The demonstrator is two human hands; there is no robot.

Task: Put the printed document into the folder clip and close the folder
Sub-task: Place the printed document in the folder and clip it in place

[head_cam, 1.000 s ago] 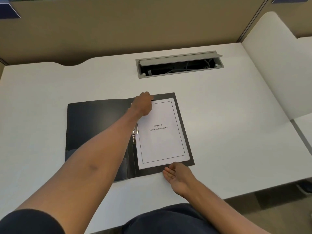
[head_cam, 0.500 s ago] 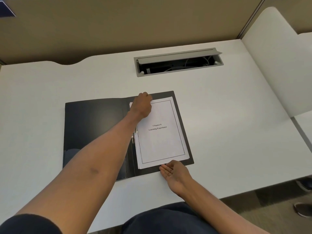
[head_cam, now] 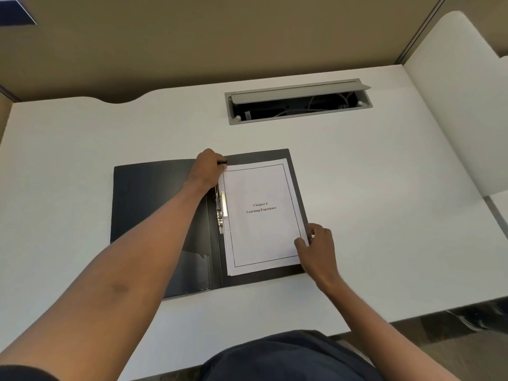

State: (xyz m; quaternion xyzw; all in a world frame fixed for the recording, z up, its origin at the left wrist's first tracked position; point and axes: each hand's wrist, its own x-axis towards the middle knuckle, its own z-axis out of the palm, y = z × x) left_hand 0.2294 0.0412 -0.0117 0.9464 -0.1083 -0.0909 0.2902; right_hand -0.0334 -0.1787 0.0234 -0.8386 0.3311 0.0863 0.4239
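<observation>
A black folder (head_cam: 154, 204) lies open on the white desk (head_cam: 384, 215). The printed document (head_cam: 261, 215), a white stack headed "Chapter 6 Learning Experience", rests on the folder's right half. A metal clip (head_cam: 222, 209) runs along the spine at the document's left edge. My left hand (head_cam: 209, 169) is curled at the top of the spine, its fingers on a small black part of the clip. My right hand (head_cam: 319, 248) pinches the document's lower right edge between thumb and fingers.
An open grey cable hatch (head_cam: 298, 101) with wires inside sits in the desk behind the folder. Tan partition walls (head_cam: 220, 37) close off the back and sides. A white side panel (head_cam: 461, 105) stands at the right. The desk's front edge is near my lap.
My right hand moved from the folder's bottom edge up to the document's lower right edge and took hold of it. My left hand stayed at the top of the spine.
</observation>
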